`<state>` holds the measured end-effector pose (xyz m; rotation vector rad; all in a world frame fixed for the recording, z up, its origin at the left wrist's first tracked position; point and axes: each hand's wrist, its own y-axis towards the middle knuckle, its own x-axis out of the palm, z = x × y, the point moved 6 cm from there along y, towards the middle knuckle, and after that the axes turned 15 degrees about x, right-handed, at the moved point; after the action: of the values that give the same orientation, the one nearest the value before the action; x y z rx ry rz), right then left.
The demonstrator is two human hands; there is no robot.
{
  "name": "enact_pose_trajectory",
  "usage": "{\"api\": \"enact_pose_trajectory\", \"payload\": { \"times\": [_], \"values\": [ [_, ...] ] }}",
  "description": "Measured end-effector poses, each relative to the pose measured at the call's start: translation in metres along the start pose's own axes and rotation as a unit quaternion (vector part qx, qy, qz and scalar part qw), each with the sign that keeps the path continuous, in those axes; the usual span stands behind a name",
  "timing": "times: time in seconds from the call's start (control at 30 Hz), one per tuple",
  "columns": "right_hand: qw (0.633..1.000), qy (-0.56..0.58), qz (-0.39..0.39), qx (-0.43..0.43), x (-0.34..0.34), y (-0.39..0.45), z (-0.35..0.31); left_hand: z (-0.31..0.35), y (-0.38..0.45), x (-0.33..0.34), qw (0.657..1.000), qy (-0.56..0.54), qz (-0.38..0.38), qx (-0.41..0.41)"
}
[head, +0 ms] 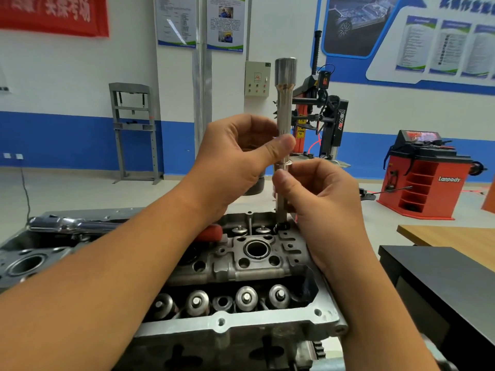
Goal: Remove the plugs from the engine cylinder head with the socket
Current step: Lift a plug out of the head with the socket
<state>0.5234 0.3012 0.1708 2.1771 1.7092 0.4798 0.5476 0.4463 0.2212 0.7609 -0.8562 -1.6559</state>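
Observation:
A long silver socket [284,103] stands upright above the far right end of the grey engine cylinder head [241,269]. My left hand [235,162] pinches the socket's shaft at mid height between thumb and fingers. Just below it, my right hand [318,199] grips a thinner metal piece [280,207] that sticks out of the socket's lower end and reaches down to a dark recess in the head. Whether this piece is a plug I cannot tell. An open round plug hole [256,249] shows in the middle of the head, with valve springs [246,297] in a row in front.
A chrome ratchet with a red grip [211,232] lies across the head under my left forearm. A black block [439,277] and a wooden tabletop [455,236] are at the right. Red workshop machines [426,178] and a grey press frame [134,129] stand behind.

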Motion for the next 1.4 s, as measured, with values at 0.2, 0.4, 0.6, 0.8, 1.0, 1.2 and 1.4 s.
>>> {"api": "enact_pose_trajectory", "payload": {
  "times": [0.2, 0.4, 0.6, 0.8, 1.0, 1.2, 1.4],
  "values": [
    [0.999, 0.010, -0.051, 0.013, 0.008, 0.000, -0.001, -0.001, 0.000, 0.002, 1.000, -0.016, -0.021, -0.005],
    [1.000, 0.009, 0.007, 0.009, -0.002, -0.001, 0.001, 0.000, 0.000, 0.000, 1.000, 0.002, -0.009, 0.001],
    [0.999, 0.043, -0.016, 0.026, 0.002, 0.002, 0.001, 0.000, 0.000, 0.003, 1.000, -0.023, -0.021, -0.003],
    [1.000, 0.013, 0.002, 0.003, -0.002, -0.002, -0.002, 0.000, -0.001, -0.001, 1.000, 0.003, 0.005, 0.013],
    [0.999, 0.033, -0.001, 0.023, 0.000, 0.001, 0.001, -0.004, -0.001, 0.005, 0.999, -0.034, -0.033, -0.023],
    [1.000, 0.014, -0.004, 0.011, 0.001, -0.003, -0.003, -0.002, 0.000, 0.003, 1.000, -0.023, -0.015, -0.002],
    [1.000, 0.020, 0.014, 0.001, -0.003, -0.002, -0.002, -0.002, -0.002, 0.008, 0.999, -0.023, -0.043, -0.015]
  ]
}}
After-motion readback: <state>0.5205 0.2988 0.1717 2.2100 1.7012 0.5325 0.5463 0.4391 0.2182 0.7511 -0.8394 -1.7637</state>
